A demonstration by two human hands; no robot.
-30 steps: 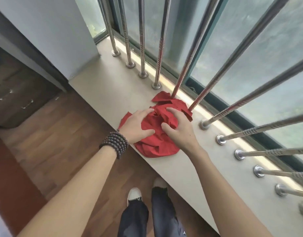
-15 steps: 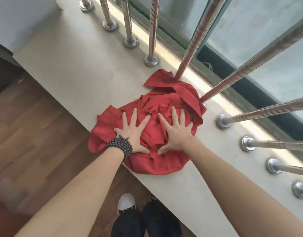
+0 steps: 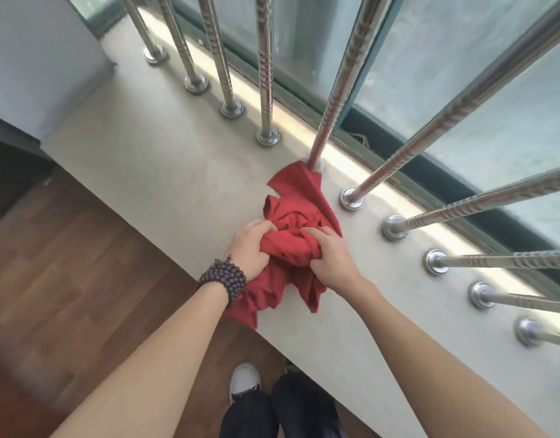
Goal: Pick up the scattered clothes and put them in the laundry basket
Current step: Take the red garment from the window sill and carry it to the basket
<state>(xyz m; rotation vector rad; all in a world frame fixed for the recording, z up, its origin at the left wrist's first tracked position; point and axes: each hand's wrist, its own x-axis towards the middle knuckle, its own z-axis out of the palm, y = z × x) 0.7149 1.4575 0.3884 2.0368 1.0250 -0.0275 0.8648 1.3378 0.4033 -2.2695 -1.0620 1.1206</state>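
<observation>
A crumpled red garment [image 3: 296, 216] lies bunched on the pale stone window ledge [image 3: 165, 165]. Its far corner touches the base of one steel window bar. My left hand [image 3: 250, 248], with a dark bead bracelet on the wrist, grips the bunch from the left. On the right side my right hand [image 3: 331, 257] has its fingers closed into the cloth. Loose red folds hang down between my wrists to the ledge's front edge. No laundry basket is in view.
A row of ribbed steel bars [image 3: 266, 67] stands bolted into the ledge along the window. Dark wooden floor [image 3: 67, 279] lies below the ledge on the left. A grey wall [image 3: 35, 58] closes the ledge's far left end. My white shoe [image 3: 244, 379] shows at the bottom.
My hands went from flat and spread on the red garment to clenched into it. The cloth is gathered into a tighter bunch and pulled towards the ledge's front edge.
</observation>
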